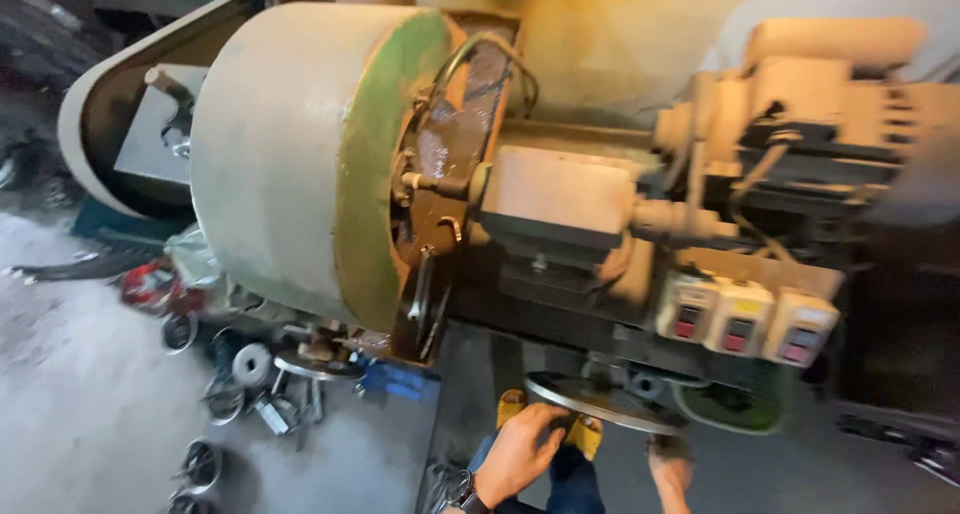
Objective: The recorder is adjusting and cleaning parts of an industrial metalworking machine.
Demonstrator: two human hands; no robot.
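left hand (520, 452) at bottom centre, fingers curled over the near edge of a round metal disc (600, 406) under the big machine (560, 224), grip closed on it. right hand (670, 466) just right, below the disc's rim, blurred: can't tell its grip. three switch boxes (745, 319) sit above. metal rings (230, 394) on the floor, left.

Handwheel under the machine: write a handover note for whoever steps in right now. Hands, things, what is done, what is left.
Left hand: fingers curled on the near rim of the flat round handwheel, low on the machine front.
Right hand: just below the handwheel's right edge; blurred, contact unclear.
Things: big drum with green rim above left; three switch boxes with red buttons above right; loose metal rings and parts on the floor at left.
Done: left hand on the handwheel.
Left: cannot tell from this view how far the wheel is set.
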